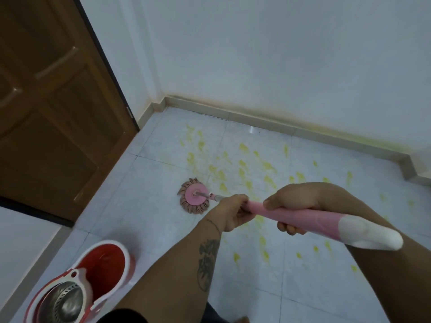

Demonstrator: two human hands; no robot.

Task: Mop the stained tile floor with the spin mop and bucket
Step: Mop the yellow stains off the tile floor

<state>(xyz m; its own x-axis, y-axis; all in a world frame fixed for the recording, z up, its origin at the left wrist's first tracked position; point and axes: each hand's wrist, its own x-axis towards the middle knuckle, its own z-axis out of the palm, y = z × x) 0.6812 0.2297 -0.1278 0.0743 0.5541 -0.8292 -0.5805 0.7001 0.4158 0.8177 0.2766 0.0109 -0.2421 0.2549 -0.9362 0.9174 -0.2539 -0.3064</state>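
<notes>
yellow-stained tile floor [256,271], white walls [279,54], wooden door [46,113]

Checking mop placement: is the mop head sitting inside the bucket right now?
No, the mop head lies flat on the tile floor, apart from the red bucket.

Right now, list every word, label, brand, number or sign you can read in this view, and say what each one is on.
None: no readable text shows anywhere in this view.
Mop handle: plain pink and white, no print visible.
Bucket: red and white, no label or brand visible.
Door: bare wood, no sign.
Left forearm: a tattoo, a dark pattern with no letters that can be made out.
</notes>
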